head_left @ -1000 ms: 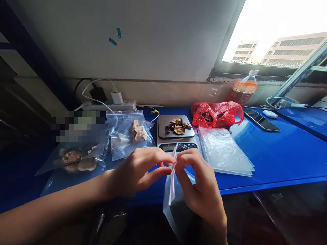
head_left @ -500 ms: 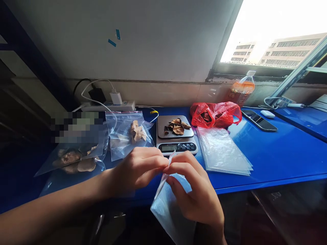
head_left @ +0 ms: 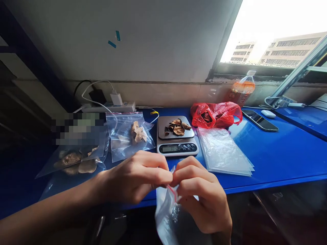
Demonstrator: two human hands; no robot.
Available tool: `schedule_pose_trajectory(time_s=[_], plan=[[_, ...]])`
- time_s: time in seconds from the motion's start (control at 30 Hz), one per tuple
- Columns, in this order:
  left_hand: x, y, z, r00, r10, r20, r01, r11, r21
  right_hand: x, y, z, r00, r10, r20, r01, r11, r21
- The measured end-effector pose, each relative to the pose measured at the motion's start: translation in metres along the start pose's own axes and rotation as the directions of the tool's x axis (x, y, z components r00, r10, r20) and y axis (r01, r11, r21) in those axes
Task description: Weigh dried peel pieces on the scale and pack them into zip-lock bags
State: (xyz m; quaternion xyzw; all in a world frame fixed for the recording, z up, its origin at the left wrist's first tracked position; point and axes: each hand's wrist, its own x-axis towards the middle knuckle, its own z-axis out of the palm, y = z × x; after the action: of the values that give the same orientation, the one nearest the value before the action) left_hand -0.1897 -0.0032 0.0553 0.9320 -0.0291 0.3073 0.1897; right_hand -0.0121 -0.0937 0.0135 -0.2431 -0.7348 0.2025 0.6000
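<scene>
Between my hands hangs a clear zip-lock bag (head_left: 166, 217) with a red strip along its top. My left hand (head_left: 140, 177) pinches the bag's upper edge, and my right hand (head_left: 204, 194) grips the same edge from the other side. The bag hangs in front of the table's edge. Just beyond my fingers stands a kitchen scale (head_left: 176, 136), its display lit. Several brown dried slices (head_left: 178, 127) lie on its steel plate. A stack of clear plastic bags (head_left: 224, 149) rests to the right of the scale.
Left of the scale lies a zip-lock bag (head_left: 120, 136) with pale dried pieces, beside another holding larger slices (head_left: 87, 166). A red plastic bag (head_left: 217, 114), a drink bottle (head_left: 244, 88) and a phone (head_left: 260, 120) are at the back right. A power strip (head_left: 109, 107) runs along the wall.
Both hands have moved slightly down, nearer to me. The zip-lock bag has turned, and its top is now bunched, with the red strip showing between my hands.
</scene>
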Motion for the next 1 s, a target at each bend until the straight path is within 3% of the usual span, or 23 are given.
schedule_pose_trajectory(time_s=[0.1,0.17,0.33,0.47,0.53,0.57,0.6,0.67,0.7,0.77,0.8,0.83,0.9,0.93,1.0], plan=[[-0.002,-0.001,-0.005,0.994,-0.106,0.009,0.106,0.993,-0.048,-0.004,-0.001,0.001,0.996,0.062,-0.057,-0.057,0.994,0.097],[-0.004,-0.003,-0.006,0.987,-0.154,0.034,0.156,0.986,-0.062,-0.005,0.000,0.003,0.990,0.133,-0.053,-0.129,0.989,0.071],[-0.004,-0.005,0.002,0.989,-0.143,0.037,0.145,0.988,-0.061,-0.004,0.005,0.004,0.976,0.218,-0.005,-0.218,0.974,-0.065],[0.005,-0.001,-0.007,0.993,-0.113,0.043,0.104,0.979,0.174,-0.003,0.006,0.003,0.967,0.254,0.011,-0.249,0.956,-0.157],[0.000,-0.001,-0.024,0.975,-0.218,-0.045,0.219,0.909,0.354,-0.002,0.005,0.003,0.961,0.273,0.033,-0.262,0.945,-0.194],[-0.008,-0.002,-0.034,0.935,-0.333,-0.124,0.354,0.842,0.406,-0.001,0.005,0.003,0.960,0.279,0.039,-0.265,0.942,-0.204],[-0.021,-0.003,-0.044,0.861,-0.449,-0.240,0.508,0.731,0.455,-0.001,0.005,0.003,0.959,0.280,0.040,-0.266,0.941,-0.207],[-0.055,-0.006,-0.059,0.704,-0.534,-0.468,0.704,0.440,0.558,0.000,0.005,0.003,0.958,0.283,0.038,-0.270,0.942,-0.198],[-0.075,-0.006,-0.063,0.644,-0.565,-0.516,0.746,0.312,0.589,0.000,0.005,0.003,0.957,0.288,0.041,-0.275,0.942,-0.193],[-0.109,-0.006,-0.063,0.489,-0.712,-0.504,0.802,0.139,0.581,0.000,0.005,0.002,0.954,0.292,0.064,-0.275,0.942,-0.190],[-0.120,-0.004,-0.059,0.449,-0.765,-0.462,0.813,0.135,0.566,0.000,0.005,0.002,0.955,0.289,0.075,-0.270,0.943,-0.192],[-0.125,-0.002,-0.054,0.439,-0.798,-0.414,0.816,0.162,0.554,0.000,0.005,0.002,0.956,0.281,0.080,-0.262,0.946,-0.193],[-0.122,0.001,-0.044,0.389,-0.826,-0.408,0.848,0.147,0.510,-0.001,0.005,0.002,0.961,0.265,0.074,-0.247,0.949,-0.194],[-0.115,0.000,-0.040,0.378,-0.835,-0.399,0.869,0.172,0.464,-0.002,0.006,0.001,0.963,0.260,0.068,-0.243,0.950,-0.195],[-0.098,-0.007,-0.035,0.398,-0.850,-0.344,0.875,0.240,0.420,-0.003,0.006,0.001,0.964,0.259,0.062,-0.243,0.950,-0.195]])
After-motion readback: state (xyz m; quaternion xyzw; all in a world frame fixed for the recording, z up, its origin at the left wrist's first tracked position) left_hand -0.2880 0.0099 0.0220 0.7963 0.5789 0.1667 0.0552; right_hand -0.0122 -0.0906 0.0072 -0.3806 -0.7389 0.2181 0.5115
